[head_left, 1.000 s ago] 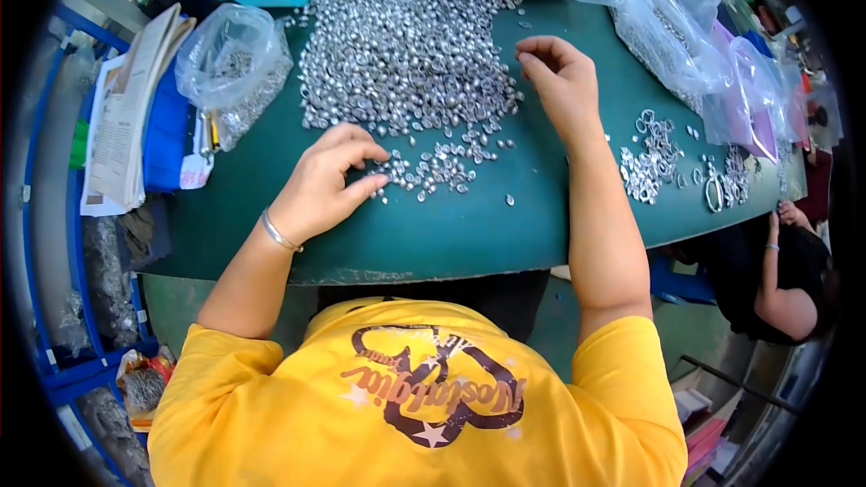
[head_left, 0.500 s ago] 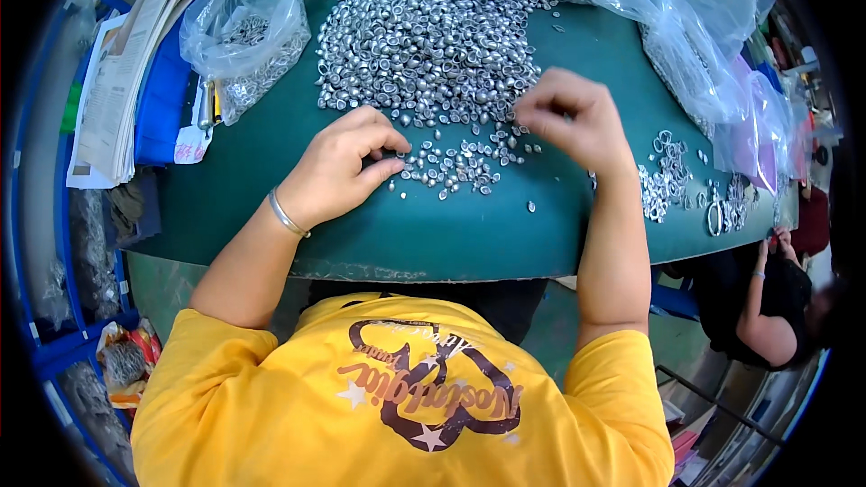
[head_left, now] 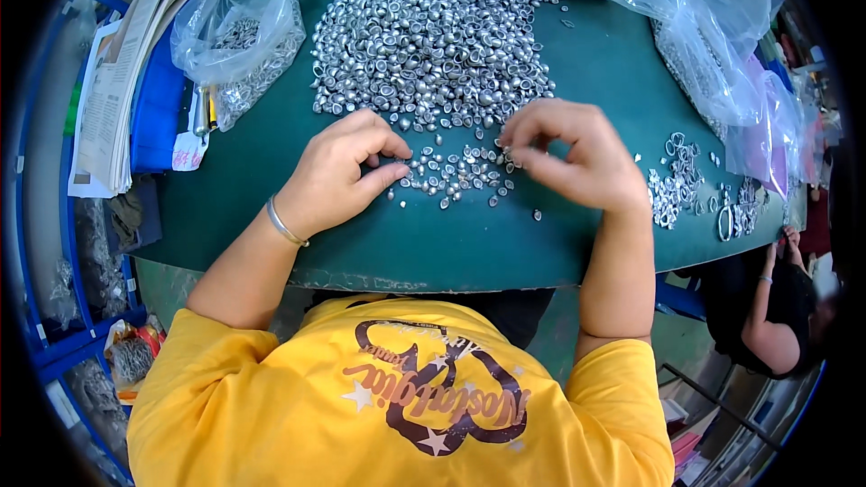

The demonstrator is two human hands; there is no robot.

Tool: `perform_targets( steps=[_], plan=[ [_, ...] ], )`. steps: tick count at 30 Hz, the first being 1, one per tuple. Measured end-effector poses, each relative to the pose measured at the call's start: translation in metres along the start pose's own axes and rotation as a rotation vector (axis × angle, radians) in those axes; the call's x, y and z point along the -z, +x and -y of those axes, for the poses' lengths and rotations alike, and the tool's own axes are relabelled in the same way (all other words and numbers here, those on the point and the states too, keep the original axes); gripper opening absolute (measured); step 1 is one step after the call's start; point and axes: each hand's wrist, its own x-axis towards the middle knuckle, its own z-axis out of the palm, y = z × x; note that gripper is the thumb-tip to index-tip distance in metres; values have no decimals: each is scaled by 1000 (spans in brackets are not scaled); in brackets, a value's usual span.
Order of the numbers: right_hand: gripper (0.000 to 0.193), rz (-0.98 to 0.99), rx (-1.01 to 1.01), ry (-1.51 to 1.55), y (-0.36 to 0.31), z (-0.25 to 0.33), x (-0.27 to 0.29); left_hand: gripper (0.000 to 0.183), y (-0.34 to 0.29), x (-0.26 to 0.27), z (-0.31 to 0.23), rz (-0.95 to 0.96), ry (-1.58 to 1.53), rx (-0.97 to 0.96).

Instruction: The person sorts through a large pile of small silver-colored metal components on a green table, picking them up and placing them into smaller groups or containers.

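Observation:
A big heap of small silver oval metal pieces [head_left: 433, 36] covers the far middle of the green table [head_left: 433, 252]. In front of it lies a loose scatter of the same pieces [head_left: 460, 171]. At the scatter's left edge is my left hand [head_left: 347, 167], a bangle on its wrist, thumb and forefinger drawn together; what lies between the tips is too small to make out. My right hand [head_left: 577, 153] bends over the scatter's right side, by the heap's near edge. Its fingers are curled with the tips close together among the pieces, and whatever they pinch is hidden.
Left of the heap stands an open clear bag [head_left: 239, 45] of metal parts, beside a blue bin [head_left: 158, 108] with papers [head_left: 126, 81]. Clear plastic bags [head_left: 704, 54] and small silver links [head_left: 672, 185] are on the right. Another person [head_left: 767, 307] sits at far right.
My right hand has come down and left from the heap's right edge to the scattered pieces. My left hand stays nearly in place. The view has shifted slightly.

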Motion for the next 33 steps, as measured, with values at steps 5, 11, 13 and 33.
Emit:
perform_targets(
  steps=[5,11,13,33],
  plan=[
    [12,-452,-368,-180,-11,-11,30,15,-2,1,0,-2,25,-29],
    [18,-443,-634,-425,-30,-35,62,15,-2,-2,0,-14,-6,-36],
    [18,-414,-722,-432,-32,-36,63,15,-2,-1,1,-20,15,-49],
    [11,-71,-435,163,-16,-8,21,17,-4,10,8,42,-73,-63]
  ],
)
